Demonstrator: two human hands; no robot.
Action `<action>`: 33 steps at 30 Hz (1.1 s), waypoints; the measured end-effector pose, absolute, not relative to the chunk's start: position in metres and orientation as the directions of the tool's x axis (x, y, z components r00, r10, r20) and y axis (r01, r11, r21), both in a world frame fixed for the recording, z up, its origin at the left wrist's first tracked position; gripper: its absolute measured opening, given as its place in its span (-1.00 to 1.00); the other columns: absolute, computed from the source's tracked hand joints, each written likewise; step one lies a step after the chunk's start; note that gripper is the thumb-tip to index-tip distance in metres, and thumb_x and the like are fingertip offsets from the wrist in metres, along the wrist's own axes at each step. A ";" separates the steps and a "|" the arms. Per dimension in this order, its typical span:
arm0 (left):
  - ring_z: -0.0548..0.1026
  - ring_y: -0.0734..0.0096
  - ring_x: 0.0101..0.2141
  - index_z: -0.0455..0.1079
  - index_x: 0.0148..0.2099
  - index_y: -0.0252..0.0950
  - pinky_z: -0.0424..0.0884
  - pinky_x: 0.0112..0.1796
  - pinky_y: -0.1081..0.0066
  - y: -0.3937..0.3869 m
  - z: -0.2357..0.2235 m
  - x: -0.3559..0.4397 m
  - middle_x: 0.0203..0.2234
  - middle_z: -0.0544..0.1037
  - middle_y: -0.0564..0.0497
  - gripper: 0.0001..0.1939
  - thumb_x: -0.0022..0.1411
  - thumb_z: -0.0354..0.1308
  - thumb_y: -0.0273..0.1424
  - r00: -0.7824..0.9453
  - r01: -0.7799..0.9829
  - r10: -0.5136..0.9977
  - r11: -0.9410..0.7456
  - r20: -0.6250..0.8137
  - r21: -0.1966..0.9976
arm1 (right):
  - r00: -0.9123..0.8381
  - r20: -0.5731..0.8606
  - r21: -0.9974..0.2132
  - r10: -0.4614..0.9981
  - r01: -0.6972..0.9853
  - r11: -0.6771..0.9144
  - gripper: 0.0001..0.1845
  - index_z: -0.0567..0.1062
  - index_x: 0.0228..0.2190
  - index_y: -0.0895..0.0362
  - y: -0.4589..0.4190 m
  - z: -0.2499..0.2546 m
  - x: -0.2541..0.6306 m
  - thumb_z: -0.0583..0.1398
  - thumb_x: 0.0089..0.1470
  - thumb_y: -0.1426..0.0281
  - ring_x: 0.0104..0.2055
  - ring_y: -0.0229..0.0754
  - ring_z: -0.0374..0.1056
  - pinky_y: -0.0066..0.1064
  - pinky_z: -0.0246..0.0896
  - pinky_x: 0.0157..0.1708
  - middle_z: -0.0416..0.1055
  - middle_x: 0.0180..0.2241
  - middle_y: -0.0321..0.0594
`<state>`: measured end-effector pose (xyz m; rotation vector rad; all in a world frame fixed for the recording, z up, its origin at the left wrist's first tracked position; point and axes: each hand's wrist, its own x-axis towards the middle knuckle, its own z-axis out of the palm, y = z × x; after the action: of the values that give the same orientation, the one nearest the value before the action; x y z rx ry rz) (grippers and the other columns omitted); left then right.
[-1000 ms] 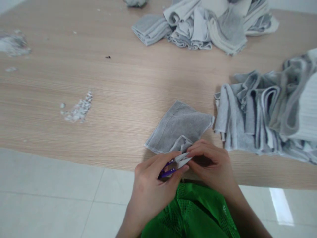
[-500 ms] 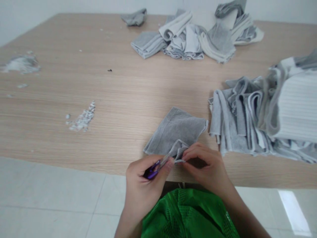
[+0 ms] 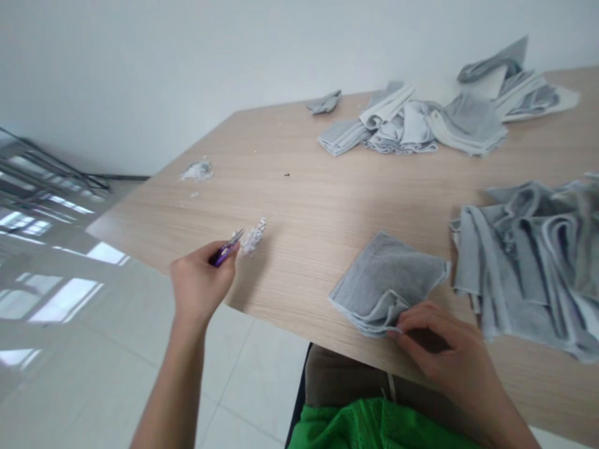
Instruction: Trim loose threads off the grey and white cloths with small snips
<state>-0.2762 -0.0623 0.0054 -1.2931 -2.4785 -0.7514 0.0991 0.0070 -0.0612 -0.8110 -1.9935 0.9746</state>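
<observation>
My left hand (image 3: 199, 280) is closed around small purple-handled thread snips (image 3: 225, 249), whose tips point at a little heap of white trimmings (image 3: 254, 236) near the table's left edge. My right hand (image 3: 442, 352) rests at the near edge of the wooden table (image 3: 327, 199), its fingers pinching the near corner of a folded grey cloth (image 3: 388, 280). The two hands are far apart.
A big pile of grey and white cloths (image 3: 533, 255) lies to the right of the folded one. Another heap of folded cloths (image 3: 435, 115) sits at the back, with a single grey rag (image 3: 324, 103) beside it. More white lint (image 3: 199, 169) lies at the far left edge.
My left hand has swung away from the cloth to the left with the snips, over to the trimmings heap. The view has tilted up and left. My right hand stays on the cloth's corner.
</observation>
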 end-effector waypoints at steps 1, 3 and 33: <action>0.57 0.23 -0.38 0.60 -0.15 -0.27 0.34 -0.37 0.39 -0.056 0.007 -0.290 -0.41 0.65 -0.06 -0.66 0.23 0.12 -0.18 -0.556 0.830 0.727 0.512 0.404 0.220 | -0.508 0.362 -0.829 0.782 0.207 0.519 -0.91 0.51 -0.42 0.08 0.007 -0.062 0.099 0.29 0.06 0.51 -0.34 -0.21 0.43 -0.39 0.33 -0.35 0.50 -0.42 -0.26; 0.58 0.11 -0.32 0.60 -0.12 -0.26 0.31 -0.37 0.35 -0.043 0.007 -0.312 -0.36 0.65 -0.13 -0.60 0.26 0.03 -0.15 -0.569 0.808 0.750 0.585 0.338 0.064 | -0.509 0.366 -0.820 0.779 0.220 0.529 -0.93 0.51 -0.42 0.09 0.007 -0.062 0.099 0.29 0.07 0.49 -0.34 -0.21 0.43 -0.39 0.33 -0.35 0.50 -0.42 -0.25; 0.61 0.25 -0.25 0.54 0.02 -0.14 0.48 -0.20 0.37 -0.051 0.018 -0.277 -0.24 0.67 0.00 -0.64 0.22 0.19 -0.18 -0.505 0.839 0.790 0.355 0.347 0.413 | -0.495 0.301 -0.823 0.815 0.296 0.484 -0.94 0.50 -0.43 0.11 0.007 -0.060 0.098 0.27 0.08 0.47 -0.35 -0.19 0.40 -0.37 0.30 -0.32 0.47 -0.42 -0.24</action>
<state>-0.2767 -0.0513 0.0181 -1.5141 -2.5125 -0.8480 0.0983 0.0066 -0.0605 -0.9142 -2.0252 0.9401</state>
